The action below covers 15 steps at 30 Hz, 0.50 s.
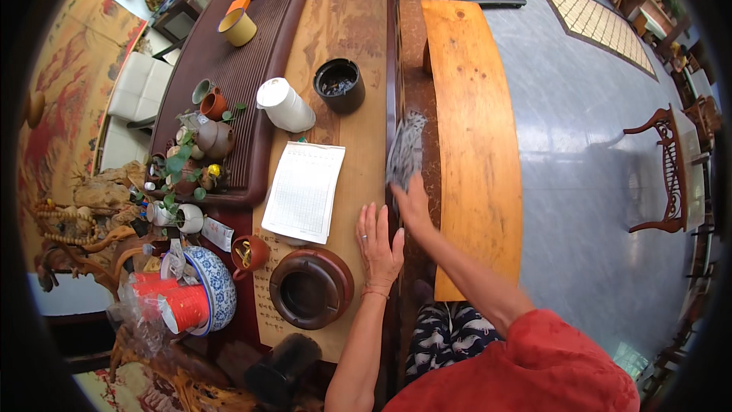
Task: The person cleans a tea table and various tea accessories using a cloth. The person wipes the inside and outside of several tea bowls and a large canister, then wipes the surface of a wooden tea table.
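Observation:
My left hand (378,249) rests palm down near the edge of the wooden table (343,23), fingers a little apart, holding nothing. Past that edge, my right hand (414,206) grips a grey patterned cloth (407,146), which hangs against the table's dark side and is slightly blurred. A pad of printed grid paper (303,191) lies to the left of my left hand. Nearer to me sits a round dark wooden ashtray (311,289). Beyond the pad stand a white lidded container (286,106) and a black pot (339,86) with dark contents.
A wooden bench (477,143) runs along the table's right side. On the left is a ridged tea tray (269,68) with a yellow mug (237,27) and a clay teapot (216,138). A blue-and-white bowl (220,292) holds red paper-wrapped stacks (183,308); a brown cup (250,254) stands beside it.

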### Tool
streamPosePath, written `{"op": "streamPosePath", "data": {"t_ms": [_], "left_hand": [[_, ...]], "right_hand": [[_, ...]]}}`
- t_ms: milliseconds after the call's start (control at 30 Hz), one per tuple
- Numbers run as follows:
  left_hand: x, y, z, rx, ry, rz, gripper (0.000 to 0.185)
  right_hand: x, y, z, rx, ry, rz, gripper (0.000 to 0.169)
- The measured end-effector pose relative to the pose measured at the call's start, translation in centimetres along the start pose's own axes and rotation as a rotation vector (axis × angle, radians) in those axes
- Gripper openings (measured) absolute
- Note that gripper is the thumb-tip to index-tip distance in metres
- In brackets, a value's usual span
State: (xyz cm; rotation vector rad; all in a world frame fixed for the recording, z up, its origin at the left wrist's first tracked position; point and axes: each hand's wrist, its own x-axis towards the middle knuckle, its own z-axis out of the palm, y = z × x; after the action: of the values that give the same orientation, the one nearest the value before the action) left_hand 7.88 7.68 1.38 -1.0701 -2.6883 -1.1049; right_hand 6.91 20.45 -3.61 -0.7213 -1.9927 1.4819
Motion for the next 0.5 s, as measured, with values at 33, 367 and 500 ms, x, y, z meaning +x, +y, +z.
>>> {"op": "streamPosePath", "data": {"t_ms": [33,367,500], "left_hand": [[0.3,-0.4,0.1,-0.025,0.014,-0.015,0.047],[0.3,-0.1,-0.3,-0.251,0.139,-0.096,0.047],[0.5,-0.6,-0.3,-0.24,0.173,-0.125,0.047]], "right_hand": [[-3.6,0.3,0.0,-0.07,-0.024,-0.064,0.038],[3.9,-0.5,0.1,-0.262,-0.03,-0.162,0.037],[-1.1,-2.3,-1.9,-0.316,-0.185,-0.285,0.043]]}}
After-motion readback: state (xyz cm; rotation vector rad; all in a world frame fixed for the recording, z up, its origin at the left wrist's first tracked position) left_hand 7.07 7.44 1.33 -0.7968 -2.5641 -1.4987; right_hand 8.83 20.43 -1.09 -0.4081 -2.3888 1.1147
